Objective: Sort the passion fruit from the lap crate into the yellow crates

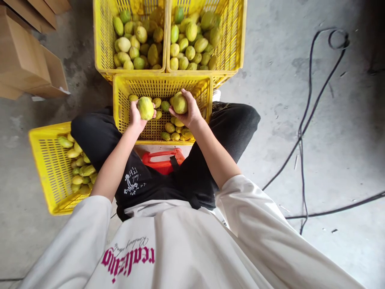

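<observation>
Above the near yellow crate (162,141), my left hand (136,117) is wrapped round a round yellow-green fruit (145,108). My right hand (190,109) holds a second yellow-green fruit (180,103), its thumb over the top. Both fruits look smooth and about palm-sized; I cannot tell their exact kind. Under my hands, several smaller yellow-green fruits (170,127) lie in the crate, most of them at its right side. Bare slatted floor shows at the crate's left. My palms hide parts of both held fruits.
Beyond stand two larger yellow crates (96,40) (242,36) with many fruits. Another yellow crate (39,148) with longer fruits sits by my left knee. Cardboard boxes (25,56) stand at far left. A black cable (300,136) loops across the floor. Between my legs is a red plastic stool (162,154).
</observation>
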A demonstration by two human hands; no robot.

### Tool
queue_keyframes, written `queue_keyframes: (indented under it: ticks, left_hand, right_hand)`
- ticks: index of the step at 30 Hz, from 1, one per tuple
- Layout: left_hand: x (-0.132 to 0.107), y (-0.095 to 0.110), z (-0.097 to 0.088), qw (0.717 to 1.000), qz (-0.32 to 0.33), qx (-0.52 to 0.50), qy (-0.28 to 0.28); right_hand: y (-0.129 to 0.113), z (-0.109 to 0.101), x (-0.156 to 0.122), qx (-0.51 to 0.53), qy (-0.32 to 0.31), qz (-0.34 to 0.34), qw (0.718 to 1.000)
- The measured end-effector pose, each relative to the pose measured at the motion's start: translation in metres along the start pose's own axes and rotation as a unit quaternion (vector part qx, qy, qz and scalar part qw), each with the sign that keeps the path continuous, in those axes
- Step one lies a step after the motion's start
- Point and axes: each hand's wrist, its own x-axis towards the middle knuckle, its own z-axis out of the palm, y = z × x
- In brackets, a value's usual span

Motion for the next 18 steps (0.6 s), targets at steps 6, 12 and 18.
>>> queue_keyframes:
  ticks: [6,12,18]
  left_hand:
    - [0.001,-0.001,-0.003,0.999,0.011,0.032,-0.03]
    - [0.004,-0.008,-0.01,0.998,0.036,0.047,-0.029]
    - [0.004,-0.01,-0.006,1.0,0.005,0.0,-0.025]
  right_hand:
    - [-0.002,-0.002,-0.003,-0.026,-0.029,-0.002,0.999]
    - [-0.005,0.001,-0.006,-0.003,-0.035,0.015,0.999]
    - [0.004,-0.002,0.001,-0.03,-0.033,-0.029,0.999]
